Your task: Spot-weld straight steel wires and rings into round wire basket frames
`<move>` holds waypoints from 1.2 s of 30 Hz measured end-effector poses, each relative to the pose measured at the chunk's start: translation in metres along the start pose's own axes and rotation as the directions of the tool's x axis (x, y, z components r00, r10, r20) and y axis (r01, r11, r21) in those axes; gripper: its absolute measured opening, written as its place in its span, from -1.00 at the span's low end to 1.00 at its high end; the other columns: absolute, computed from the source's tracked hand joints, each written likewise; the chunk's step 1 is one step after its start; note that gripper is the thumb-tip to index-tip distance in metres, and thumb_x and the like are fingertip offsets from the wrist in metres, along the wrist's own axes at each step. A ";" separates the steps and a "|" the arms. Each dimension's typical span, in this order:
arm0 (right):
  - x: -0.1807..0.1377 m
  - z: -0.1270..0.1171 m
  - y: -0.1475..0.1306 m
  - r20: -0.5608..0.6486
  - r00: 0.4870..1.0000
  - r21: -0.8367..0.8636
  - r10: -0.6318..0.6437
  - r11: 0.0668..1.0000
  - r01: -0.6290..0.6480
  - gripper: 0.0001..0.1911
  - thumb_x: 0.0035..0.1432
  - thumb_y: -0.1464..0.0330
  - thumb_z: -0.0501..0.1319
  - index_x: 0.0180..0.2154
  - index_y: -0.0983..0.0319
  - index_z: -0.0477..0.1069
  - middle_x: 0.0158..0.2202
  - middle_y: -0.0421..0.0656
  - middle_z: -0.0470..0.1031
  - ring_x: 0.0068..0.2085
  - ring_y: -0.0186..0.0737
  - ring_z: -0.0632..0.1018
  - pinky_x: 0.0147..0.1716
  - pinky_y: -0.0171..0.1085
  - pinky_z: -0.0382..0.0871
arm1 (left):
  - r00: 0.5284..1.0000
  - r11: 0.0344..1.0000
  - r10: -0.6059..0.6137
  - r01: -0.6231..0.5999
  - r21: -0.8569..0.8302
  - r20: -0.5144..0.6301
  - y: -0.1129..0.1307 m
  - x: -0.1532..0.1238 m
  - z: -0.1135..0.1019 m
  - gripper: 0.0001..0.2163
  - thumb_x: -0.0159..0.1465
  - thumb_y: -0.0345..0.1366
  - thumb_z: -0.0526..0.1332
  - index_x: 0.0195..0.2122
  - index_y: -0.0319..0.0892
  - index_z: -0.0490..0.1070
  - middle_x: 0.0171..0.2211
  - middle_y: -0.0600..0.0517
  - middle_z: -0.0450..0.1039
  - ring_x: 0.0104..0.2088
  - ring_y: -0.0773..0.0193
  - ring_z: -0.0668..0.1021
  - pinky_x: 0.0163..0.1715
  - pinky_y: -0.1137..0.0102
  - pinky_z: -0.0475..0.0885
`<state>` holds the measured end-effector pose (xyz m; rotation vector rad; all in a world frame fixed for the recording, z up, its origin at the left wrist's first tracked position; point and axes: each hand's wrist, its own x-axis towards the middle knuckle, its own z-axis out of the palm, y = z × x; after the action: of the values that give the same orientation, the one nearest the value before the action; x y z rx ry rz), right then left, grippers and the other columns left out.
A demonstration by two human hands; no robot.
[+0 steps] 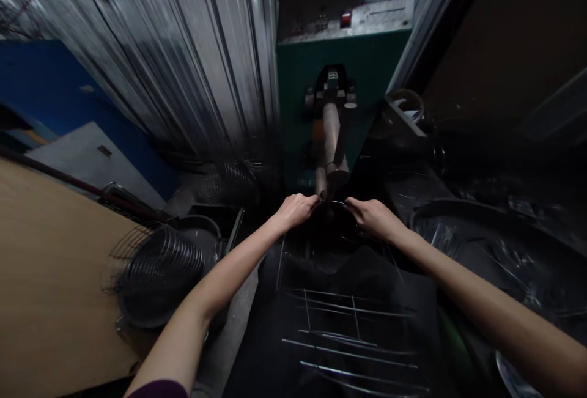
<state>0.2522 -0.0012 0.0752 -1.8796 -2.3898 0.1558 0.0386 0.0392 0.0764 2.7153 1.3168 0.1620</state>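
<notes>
My left hand [298, 210] and my right hand [372, 217] are both closed, pinching a thin metal wire [338, 203] from either side. The wire sits at the lower tip of the arm [332, 135] of a green machine [300, 92] that looks like a spot welder; whether it touches the tip I cannot tell. Below my hands a wire rack [358, 310] of curved and crossing rods lies over the dark cloth on my lap. Thin side wires run up from it toward both hands, but the dark hides whether they join the held wire.
On the left, a black tub [151, 312] holds a stack of bent wire pieces [172, 254], near a wooden panel [50, 282]. To the right stands a wide dark basin [458, 205] with shiny wire parts. A red switch [346, 18] tops the machine. Corrugated metal [197, 49] lines the back.
</notes>
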 end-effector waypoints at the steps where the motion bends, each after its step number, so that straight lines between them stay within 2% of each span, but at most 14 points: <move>1: 0.000 0.001 0.001 -0.004 1.000 -0.011 0.003 1.000 -0.003 -0.75 0.29 0.29 -0.05 -0.21 0.19 0.38 -0.44 -0.13 0.49 -0.45 -0.21 0.49 -0.55 -0.34 0.04 | 1.000 1.000 -0.001 0.001 -0.002 0.001 0.001 0.000 0.000 -0.69 0.35 -0.19 -0.10 -0.11 -0.13 0.40 -0.32 -0.09 0.51 -0.34 0.16 0.56 -0.42 0.42 0.28; 10: -0.001 0.003 0.000 -0.002 0.999 -0.012 0.043 0.999 -0.043 -0.66 0.31 0.21 -0.08 -0.28 0.21 0.38 -0.45 -0.12 0.47 -0.46 -0.23 0.46 -0.55 -0.34 0.02 | 0.999 0.998 -0.040 0.041 -0.044 0.027 -0.003 -0.007 -0.001 -0.65 0.36 -0.15 -0.15 -0.14 -0.14 0.38 -0.36 -0.08 0.50 -0.37 0.18 0.54 -0.44 0.43 0.24; 17: 0.001 -0.001 -0.011 0.014 0.999 0.007 0.036 0.999 -0.037 -0.66 0.32 0.22 -0.10 -0.24 0.20 0.39 -0.40 -0.10 0.49 -0.42 -0.21 0.49 -0.53 -0.33 0.04 | 0.998 0.997 -0.051 0.050 -0.051 -0.022 -0.009 -0.012 0.000 -0.67 0.36 -0.16 -0.12 -0.19 -0.14 0.41 -0.43 -0.04 0.49 -0.45 0.23 0.51 -0.49 0.45 0.17; 20: 0.003 -0.003 -0.013 0.024 0.999 0.068 0.044 0.997 -0.045 -0.66 0.32 0.22 -0.09 -0.23 0.19 0.40 -0.37 -0.09 0.50 -0.39 -0.19 0.50 -0.51 -0.33 0.08 | 0.998 0.996 -0.046 0.042 -0.075 -0.046 -0.013 -0.012 0.003 -0.68 0.35 -0.16 -0.10 -0.21 -0.14 0.41 -0.47 -0.02 0.47 -0.49 0.26 0.49 -0.49 0.45 0.15; 22: 0.000 -0.006 -0.008 0.030 0.999 0.167 0.041 0.985 -0.046 -0.66 0.31 0.22 -0.08 -0.23 0.21 0.41 -0.35 -0.08 0.51 -0.35 -0.18 0.51 -0.45 -0.34 0.15 | 0.998 0.994 -0.040 0.034 -0.105 -0.053 -0.014 -0.011 0.005 -0.69 0.35 -0.16 -0.09 -0.21 -0.14 0.41 -0.49 -0.01 0.46 -0.51 0.27 0.47 -0.50 0.45 0.14; 25: -0.016 -0.012 0.008 0.123 0.990 0.374 0.066 0.921 -0.108 -0.61 0.29 0.16 -0.07 -0.22 0.25 0.42 -0.31 -0.06 0.51 -0.29 -0.16 0.51 -0.31 -0.32 0.24 | 0.997 0.991 -0.041 0.034 -0.132 -0.058 -0.016 -0.010 0.006 -0.69 0.34 -0.15 -0.08 -0.22 -0.14 0.42 -0.51 0.00 0.44 -0.53 0.28 0.45 -0.49 0.45 0.14; 28: -0.040 -0.015 0.024 0.284 0.959 0.614 0.004 0.767 -0.185 -0.52 0.25 0.06 -0.08 -0.18 0.27 0.42 -0.26 -0.06 0.52 -0.23 -0.15 0.51 -0.23 -0.30 0.30 | 0.997 0.990 -0.031 0.022 -0.137 -0.066 -0.017 -0.009 0.008 -0.69 0.34 -0.16 -0.07 -0.23 -0.15 0.42 -0.53 0.00 0.43 -0.53 0.27 0.45 -0.49 0.44 0.13; 30: -0.050 -0.012 0.027 0.285 0.957 0.724 -0.061 0.667 -0.173 -0.50 0.24 0.05 -0.09 -0.17 0.28 0.42 -0.21 -0.07 0.51 -0.17 -0.15 0.49 -0.17 -0.28 0.31 | 0.997 0.989 -0.025 0.013 -0.148 -0.078 -0.015 -0.008 0.010 -0.69 0.34 -0.16 -0.07 -0.24 -0.15 0.42 -0.52 -0.01 0.43 -0.53 0.26 0.45 -0.49 0.44 0.14; 31: -0.053 -0.010 0.027 0.264 0.962 0.745 -0.065 0.647 -0.161 -0.50 0.24 0.07 -0.09 -0.18 0.28 0.43 -0.21 -0.07 0.51 -0.16 -0.15 0.49 -0.15 -0.28 0.30 | 0.996 0.988 -0.028 0.014 -0.157 -0.084 -0.014 -0.008 0.010 -0.69 0.34 -0.16 -0.07 -0.24 -0.15 0.43 -0.52 -0.01 0.43 -0.53 0.26 0.45 -0.49 0.44 0.14; 33: -0.054 -0.004 0.022 0.233 0.972 0.717 -0.019 0.678 -0.159 -0.55 0.23 0.11 -0.08 -0.24 0.27 0.44 -0.24 -0.08 0.51 -0.18 -0.16 0.49 -0.16 -0.27 0.31 | 0.995 0.982 -0.047 0.030 -0.188 -0.091 -0.010 -0.008 0.008 -0.70 0.33 -0.17 -0.06 -0.23 -0.15 0.44 -0.51 -0.01 0.44 -0.52 0.27 0.45 -0.47 0.44 0.16; 36: -0.058 0.001 0.012 0.198 0.977 0.587 0.078 0.789 -0.182 -0.64 0.22 0.18 -0.06 -0.38 0.24 0.39 -0.37 -0.11 0.49 -0.30 -0.17 0.49 -0.24 -0.26 0.30 | 0.993 0.949 -0.080 0.048 -0.312 -0.090 -0.005 -0.020 -0.002 -0.70 0.32 -0.17 -0.03 -0.20 -0.16 0.46 -0.50 0.01 0.45 -0.51 0.29 0.46 -0.44 0.45 0.22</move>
<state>0.2771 -0.0550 0.0721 -1.7451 -1.9383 0.9948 0.0222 0.0264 0.0766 2.4259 1.2789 0.4652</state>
